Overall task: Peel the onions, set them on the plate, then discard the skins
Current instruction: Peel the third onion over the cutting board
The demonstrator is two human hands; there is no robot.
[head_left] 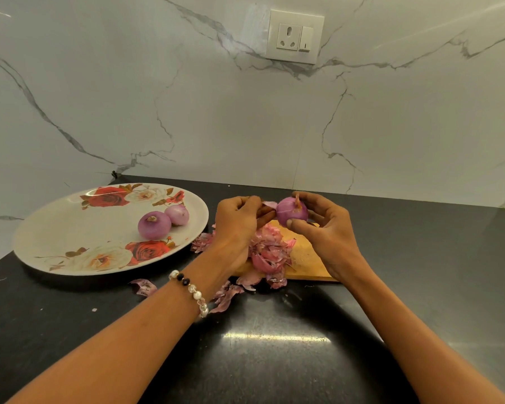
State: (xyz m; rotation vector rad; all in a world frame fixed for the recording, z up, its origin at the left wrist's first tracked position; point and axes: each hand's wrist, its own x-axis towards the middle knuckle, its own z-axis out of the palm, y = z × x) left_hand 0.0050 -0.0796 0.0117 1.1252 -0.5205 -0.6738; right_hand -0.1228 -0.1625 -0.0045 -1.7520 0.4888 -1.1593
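Far left on the dark glossy surface: round white plate with red and cream rose print. Two peeled purple onions lie on its right half, touching each other, the smaller behind the larger.

One loose pink skin fragment lies on the surface just in front of the plate.

Left hand, beaded bracelet on the wrist: fingers curled, pinching a strip of pink skin that is still attached to the held onion.

Below and between the hands: heap of pink onion skins on a light wooden cutting board; more scraps spill off its left and front edges.

Right hand: fingers and thumb wrapped round a partly peeled purple onion, held above the far end of the board.

Behind: white marble wall with white socket and switch.
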